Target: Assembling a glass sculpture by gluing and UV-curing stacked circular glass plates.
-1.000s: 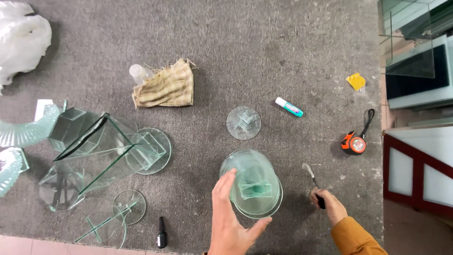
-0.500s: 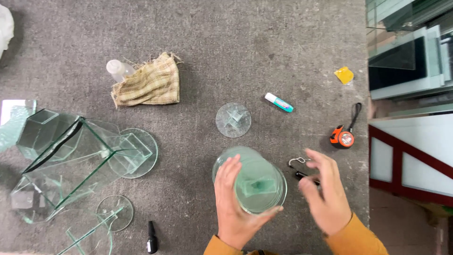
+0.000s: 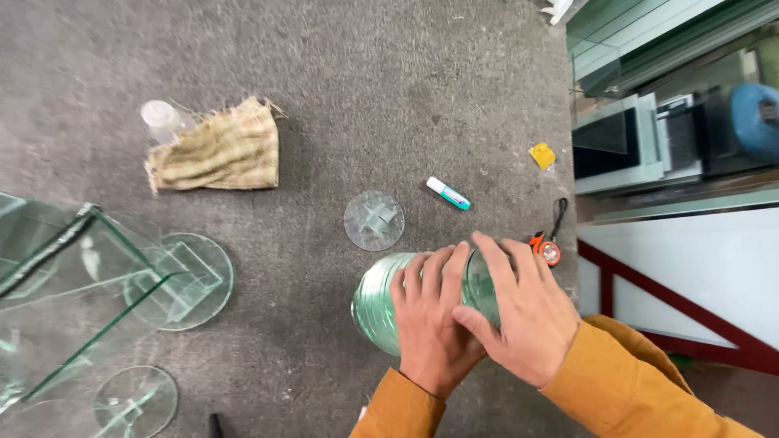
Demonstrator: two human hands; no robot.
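Gripping the stack of round glass discs (image 3: 381,304), both hands (image 3: 475,324) now, right newly joined.

A grey, rough carpet-like surface (image 3: 324,65) fills most of the view. Right of the surface stand glass panes (image 3: 641,138) and a white panel with red trim (image 3: 690,276).

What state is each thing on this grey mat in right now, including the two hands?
Left hand: grip closed over the round glass stack.
Right hand: pressed on the stack, fingers partly over the left hand.
Round glass stack: tipped up on edge, held by both hands.
Small glass disc: lying flat, untouched.
Cloth: crumpled, lying loose.
Pen-like tube: capped, lying flat.
Tape measure: lying beside the right hand.
Angular glass piece: standing at the left, untouched.
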